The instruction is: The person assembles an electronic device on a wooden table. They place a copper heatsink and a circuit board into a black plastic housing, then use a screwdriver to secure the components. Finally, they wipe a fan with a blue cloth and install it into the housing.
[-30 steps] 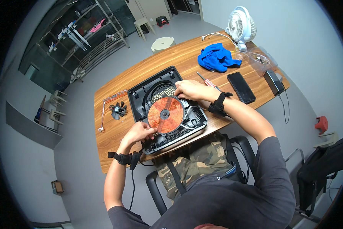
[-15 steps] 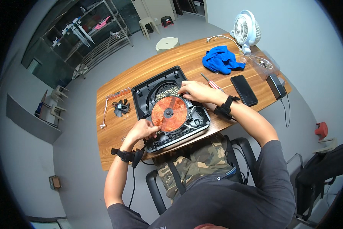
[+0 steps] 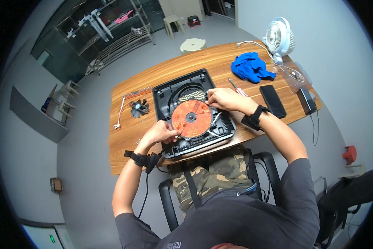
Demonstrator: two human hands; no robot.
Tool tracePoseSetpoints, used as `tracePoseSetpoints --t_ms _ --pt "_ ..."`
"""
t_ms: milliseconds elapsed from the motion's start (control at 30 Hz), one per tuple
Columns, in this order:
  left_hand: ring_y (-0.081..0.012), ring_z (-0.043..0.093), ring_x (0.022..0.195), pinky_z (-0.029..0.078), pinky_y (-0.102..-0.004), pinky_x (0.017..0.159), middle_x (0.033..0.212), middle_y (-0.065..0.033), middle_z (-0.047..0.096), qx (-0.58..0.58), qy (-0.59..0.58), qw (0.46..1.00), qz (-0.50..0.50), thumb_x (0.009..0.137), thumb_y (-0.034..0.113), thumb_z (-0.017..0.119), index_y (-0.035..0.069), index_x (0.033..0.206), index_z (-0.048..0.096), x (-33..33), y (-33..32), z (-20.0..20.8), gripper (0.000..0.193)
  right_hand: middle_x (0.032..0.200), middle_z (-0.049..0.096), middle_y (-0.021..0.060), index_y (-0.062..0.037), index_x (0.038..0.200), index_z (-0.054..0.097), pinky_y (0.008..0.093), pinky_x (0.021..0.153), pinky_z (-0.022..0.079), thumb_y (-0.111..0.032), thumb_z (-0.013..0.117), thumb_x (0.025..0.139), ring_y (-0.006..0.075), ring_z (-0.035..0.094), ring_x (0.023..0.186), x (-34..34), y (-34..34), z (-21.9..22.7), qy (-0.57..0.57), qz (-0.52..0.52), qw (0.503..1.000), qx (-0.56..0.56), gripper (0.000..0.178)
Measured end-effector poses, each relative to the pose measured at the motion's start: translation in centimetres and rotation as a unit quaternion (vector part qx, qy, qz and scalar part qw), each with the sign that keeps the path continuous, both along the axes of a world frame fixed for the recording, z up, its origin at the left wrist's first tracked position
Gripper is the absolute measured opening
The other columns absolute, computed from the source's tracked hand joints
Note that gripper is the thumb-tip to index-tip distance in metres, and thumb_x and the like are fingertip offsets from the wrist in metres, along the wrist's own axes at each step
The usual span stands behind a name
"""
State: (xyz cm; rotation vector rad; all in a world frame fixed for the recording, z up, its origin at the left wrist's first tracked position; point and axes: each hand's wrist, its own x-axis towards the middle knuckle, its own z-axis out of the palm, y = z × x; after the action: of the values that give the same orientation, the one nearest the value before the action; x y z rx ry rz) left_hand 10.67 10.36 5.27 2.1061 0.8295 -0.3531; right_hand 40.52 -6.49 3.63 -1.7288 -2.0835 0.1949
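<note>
While copper coil disc (image 3: 191, 120) lies over black housing (image 3: 163, 98), left hand (image 3: 159, 132) pinches near-left rim; right hand (image 3: 228, 99) pinches far-right rim; disc between.

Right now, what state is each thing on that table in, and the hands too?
Copper coil, uncovered, over the black housing
Black housing, open, insides showing
Left hand, curled at coil's near-left edge; grip unclear
Right hand, curled at coil's far-right edge; grip unclear
Small black fan, lying outside the housing
Blue cloth, crumpled
Phone, flat, screen dark
Screwdriver, lying down
White fan, upright; spinning unclear
</note>
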Motion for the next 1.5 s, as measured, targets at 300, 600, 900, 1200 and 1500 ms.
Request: tracePoseSetpoints --t_ms 300,600,900,1200,1500 --pt "-0.0104 0.068 0.072 0.058 -0.025 0.066 0.091 -0.0121 0.077 -0.101 -0.106 0.985 0.095 0.103 0.032 0.065 -0.004 0.119 0.065 -3.3 1.4 1.5 0.039 0.108 0.068 0.0112 -0.0047 0.106 0.077 0.0431 0.089 0.054 -0.017 0.07 0.091 0.034 0.067 0.104 -0.4 0.2 0.2 0.003 -0.007 1.0 -0.01 0.02" --pt "-0.0113 0.07 0.071 0.055 -0.0259 0.064 0.083 -0.0078 0.077 0.095 -0.152 0.967 0.179 0.096 0.016 0.071 0.0 0.109 0.074 -8.7 7.6 1.1 0.02 0.106 0.069 0.0123 -0.0043 0.106 0.077 0.0441 0.089 0.054 -0.016 0.07 0.092 0.0342 0.067 0.103 0.0 0.5 0.0 0.005 -0.003 1.0 -0.019 0.02" --pt "-0.0324 0.076 0.093 0.058 -0.0411 0.083 0.097 -0.0223 0.076 0.332 -0.071 0.933 0.117 0.085 0.01 0.076 -0.001 0.099 0.078 -10.1 10.9 -2.8 0.018 0.11 0.067 0.0134 -0.0071 0.115 0.075 0.046 0.091 0.054 -0.016 0.068 0.093 0.0364 0.067 0.104 -0.6 0.2 0.9 -0.006 -0.021 0.998 -0.057 0.025" --pt "-0.0386 0.072 0.101 0.057 -0.045 0.089 0.102 -0.0246 0.074 0.349 -0.048 0.929 0.111 0.089 0.009 0.069 0.004 0.106 0.078 -6.6 11.1 -1.9 0.02 0.111 0.067 0.0156 -0.0061 0.119 0.072 0.0461 0.091 0.053 -0.015 0.068 0.094 0.0371 0.065 0.106 -0.7 -0.6 2.1 0.057 -0.03 0.996 -0.061 0.027" --pt "-0.0399 0.071 0.102 0.058 -0.0468 0.088 0.103 -0.024 0.074 0.384 -0.035 0.917 0.099 0.087 0.012 0.072 0.007 0.102 0.078 -6.4 13.1 -4.9 0.017 0.105 0.066 0.0149 -0.0046 0.098 0.067 0.0445 0.085 0.055 -0.021 0.068 0.094 0.0356 0.067 0.097 5.6 -4.5 1.9 -0.023 -0.215 0.976 -0.024 0.017"
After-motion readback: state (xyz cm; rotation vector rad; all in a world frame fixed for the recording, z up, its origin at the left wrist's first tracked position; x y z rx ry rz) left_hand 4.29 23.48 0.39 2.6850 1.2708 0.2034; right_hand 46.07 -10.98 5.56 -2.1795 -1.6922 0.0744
